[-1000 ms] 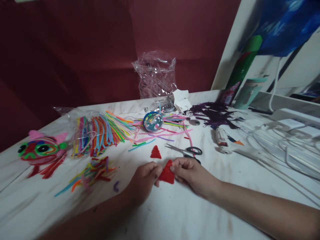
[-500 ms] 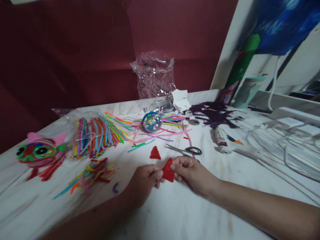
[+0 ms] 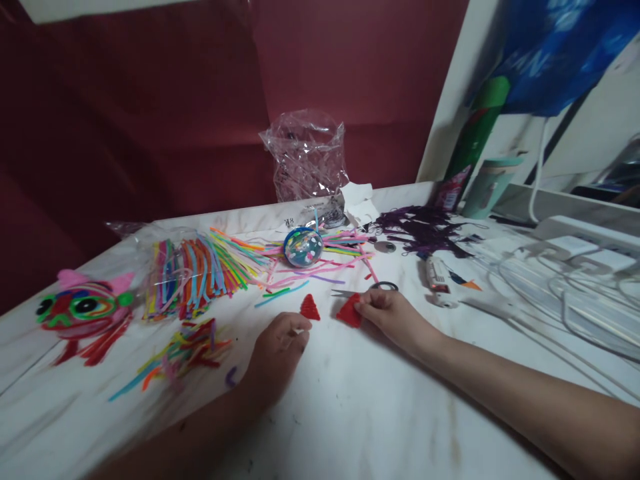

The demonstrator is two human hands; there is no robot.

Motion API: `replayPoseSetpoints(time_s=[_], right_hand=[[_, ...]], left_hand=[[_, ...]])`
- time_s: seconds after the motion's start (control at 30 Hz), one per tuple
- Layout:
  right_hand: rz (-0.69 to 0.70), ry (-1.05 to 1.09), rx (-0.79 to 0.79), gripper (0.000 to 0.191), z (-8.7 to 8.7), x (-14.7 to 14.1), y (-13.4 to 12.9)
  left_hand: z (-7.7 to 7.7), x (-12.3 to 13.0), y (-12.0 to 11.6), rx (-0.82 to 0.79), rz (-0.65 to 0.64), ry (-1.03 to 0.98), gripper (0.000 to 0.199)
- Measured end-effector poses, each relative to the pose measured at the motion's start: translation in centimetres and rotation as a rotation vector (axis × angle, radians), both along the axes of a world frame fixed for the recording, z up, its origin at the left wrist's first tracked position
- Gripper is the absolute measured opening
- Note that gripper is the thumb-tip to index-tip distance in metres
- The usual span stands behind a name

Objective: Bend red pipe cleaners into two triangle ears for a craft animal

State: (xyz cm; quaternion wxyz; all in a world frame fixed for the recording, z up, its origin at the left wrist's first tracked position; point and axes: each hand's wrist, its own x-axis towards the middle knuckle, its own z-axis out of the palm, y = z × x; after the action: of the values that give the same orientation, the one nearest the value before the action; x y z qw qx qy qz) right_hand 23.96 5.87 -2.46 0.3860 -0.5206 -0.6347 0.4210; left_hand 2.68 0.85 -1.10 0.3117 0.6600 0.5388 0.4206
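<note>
My right hand (image 3: 395,319) pinches a red fuzzy triangle (image 3: 349,311) by its right edge, just in front of the scissors (image 3: 385,287), which it partly covers. A second red triangle (image 3: 310,307), ridged like coiled pipe cleaner, lies on the white table. Just short of that one is my left hand (image 3: 281,347), empty, with thumb and fingers apart; I cannot tell whether a fingertip touches it. A purple pipe-cleaner scrap (image 3: 231,377) lies to the left of this hand.
A pig-like pipe-cleaner figure (image 3: 85,310) stands at left, near bagged pipe cleaners (image 3: 195,273) and cut scraps (image 3: 193,350). Behind sit a clear ball (image 3: 303,247) and purple strands (image 3: 425,230). A glue gun (image 3: 437,283), cables (image 3: 550,287) and a power strip (image 3: 575,243) occupy the right.
My left hand has let go of the held red triangle and moved left, opening. My right hand has carried that triangle slightly up and right, towards the scissors.
</note>
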Motion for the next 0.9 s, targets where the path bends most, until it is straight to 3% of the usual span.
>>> replayPoseSetpoints(time_s=[0.13, 0.2, 0.33, 0.43, 0.57, 0.7, 0.9], right_hand=[[0.042, -0.139, 0.041, 0.019, -0.2, 0.4, 1.5], [0.037, -0.196, 0.078, 0.012, 0.1, 0.4, 1.6], [0.032, -0.301, 0.144, 0.009, 1.1, 0.7, 0.7], [0.142, -0.408, 0.267, 0.012, 1.4, 0.9, -0.3], [0.3, -0.559, 0.581, 0.02, 0.5, 0.4, -1.0], [0.334, -0.509, 0.603, 0.021, 0.4, 0.1, -1.5], [0.061, -0.325, 0.553, 0.022, 2.8, 1.6, -1.1]], left_hand=[[-1.2, -0.7, 0.9, 0.195, -0.134, 0.306, 0.028], [-1.4, -0.9, 1.2, 0.22, -0.202, 0.473, 0.038], [-0.5, -0.8, 0.1, 0.204, -0.28, 0.712, 0.039], [0.4, -0.7, -1.4, 0.188, -0.29, 0.823, 0.04], [0.2, -0.7, -2.2, 0.197, -0.245, 0.892, 0.041], [-0.6, -1.0, -2.1, 0.225, -0.23, 0.862, 0.041], [-1.5, -1.8, -2.4, 0.377, -0.215, 0.765, 0.037]])
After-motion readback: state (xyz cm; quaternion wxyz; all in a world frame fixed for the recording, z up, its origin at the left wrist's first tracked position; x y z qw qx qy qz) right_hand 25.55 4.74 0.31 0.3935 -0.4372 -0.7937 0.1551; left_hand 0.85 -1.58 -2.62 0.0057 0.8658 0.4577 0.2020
